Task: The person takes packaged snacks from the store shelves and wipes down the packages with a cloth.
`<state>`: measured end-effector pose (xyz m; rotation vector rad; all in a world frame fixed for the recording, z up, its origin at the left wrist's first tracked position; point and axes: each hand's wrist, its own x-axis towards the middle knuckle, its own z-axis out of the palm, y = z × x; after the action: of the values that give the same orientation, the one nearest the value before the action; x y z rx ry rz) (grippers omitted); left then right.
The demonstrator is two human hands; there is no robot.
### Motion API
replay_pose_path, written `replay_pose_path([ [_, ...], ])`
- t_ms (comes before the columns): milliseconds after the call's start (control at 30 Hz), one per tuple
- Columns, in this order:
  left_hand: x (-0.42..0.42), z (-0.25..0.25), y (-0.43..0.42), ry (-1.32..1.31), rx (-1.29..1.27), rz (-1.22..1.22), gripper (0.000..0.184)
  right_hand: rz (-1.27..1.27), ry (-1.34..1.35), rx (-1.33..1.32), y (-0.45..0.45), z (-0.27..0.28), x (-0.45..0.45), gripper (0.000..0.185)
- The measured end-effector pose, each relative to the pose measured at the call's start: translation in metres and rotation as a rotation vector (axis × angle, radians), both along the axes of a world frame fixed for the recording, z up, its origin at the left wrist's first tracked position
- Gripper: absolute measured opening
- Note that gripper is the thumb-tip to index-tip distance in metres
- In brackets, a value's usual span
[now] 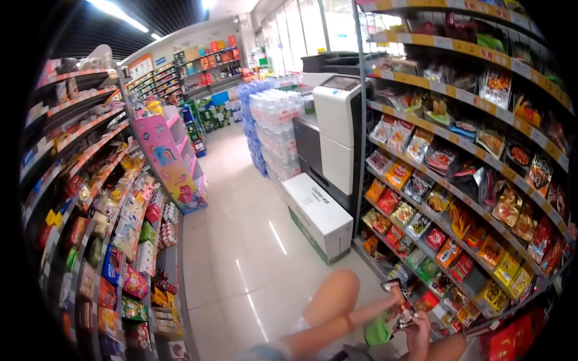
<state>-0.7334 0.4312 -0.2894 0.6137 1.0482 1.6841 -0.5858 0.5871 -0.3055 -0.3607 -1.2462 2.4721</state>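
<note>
At the lower right, my left hand [394, 301] is closed on a shiny dark and red snack packet [406, 309]. My right hand [416, 328] holds the lower part of the same packet, its fingers bent round the edge. Both hands are in front of the low shelves of packaged snacks [448, 253]. Just below my left hand is a bright green item [378, 331], whose shape I cannot make out. My bare knee [337, 292] shows to the left of the hands.
A white carton [319, 210] stands on the tiled floor [223, 259] beside a black and white copier [337, 120]. Behind are stacked bottle packs [274, 120]. A pink display stand [165, 156] adjoins the left shelves [90, 198].
</note>
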Motion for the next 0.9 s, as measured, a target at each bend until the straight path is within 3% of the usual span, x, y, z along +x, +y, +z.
replay_pose_path([
  [67, 0.014, 0.026, -0.002, 0.021, -0.086, 0.073, 0.053, 0.032, 0.112, 0.037, -0.009, 0.016, 0.012, 0.02],
  [100, 0.013, 0.043, -0.002, 0.032, -0.078, 0.08, 0.053, 0.242, 0.213, 0.041, -0.001, 0.022, 0.019, 0.035],
  [133, 0.013, 0.058, 0.0, 0.158, -0.105, 0.085, 0.053, 0.25, 0.218, 0.048, 0.011, 0.005, 0.022, 0.035],
  [200, 0.007, 0.071, 0.009, 0.284, -0.124, 0.097, 0.052, 0.118, 0.144, 0.172, 0.036, -0.035, 0.024, 0.046],
  [233, 0.004, 0.071, 0.017, 0.366, -0.182, 0.074, 0.05, 0.054, 0.163, 0.1, 0.021, -0.001, 0.027, 0.039],
  [300, -0.01, 0.06, 0.04, 0.445, -0.182, 0.008, 0.048, 0.022, 0.134, 0.168, 0.014, 0.018, 0.014, 0.045],
  [333, -0.011, 0.057, 0.046, 0.369, -0.086, 0.057, 0.046, -0.016, 0.097, 0.229, 0.017, 0.021, 0.013, 0.053],
  [367, -0.016, 0.05, 0.051, 0.258, -0.042, 0.039, 0.044, 0.115, 0.062, 0.368, 0.026, 0.018, 0.011, 0.06],
  [467, -0.024, -0.002, 0.042, -0.16, -0.008, -0.082, 0.034, 0.164, -0.057, 0.562, 0.002, 0.036, 0.013, 0.062],
  [533, 0.003, 0.032, 0.038, -0.338, -0.044, 0.07, 0.031, 0.198, -0.097, 0.645, -0.012, 0.043, 0.01, 0.064],
  [633, 0.011, 0.009, 0.052, -0.099, -0.036, 0.082, 0.028, 0.225, -0.193, 0.644, -0.021, 0.037, 0.009, 0.063],
  [667, 0.01, 0.0, 0.052, -0.158, -0.051, 0.055, 0.031, 0.258, -0.253, 0.615, -0.024, 0.034, 0.01, 0.061],
  [733, 0.0, -0.011, 0.061, -0.061, 0.004, 0.031, 0.037, 0.083, -0.184, 0.693, -0.03, 0.031, 0.005, 0.054],
  [800, -0.004, -0.028, 0.065, -0.147, 0.028, 0.005, 0.043, -0.003, -0.348, 0.751, -0.035, 0.017, 0.005, 0.048],
  [900, -0.001, -0.011, 0.06, -0.293, -0.022, 0.065, 0.048, -0.251, -0.245, 0.502, -0.055, 0.02, 0.003, 0.039],
])
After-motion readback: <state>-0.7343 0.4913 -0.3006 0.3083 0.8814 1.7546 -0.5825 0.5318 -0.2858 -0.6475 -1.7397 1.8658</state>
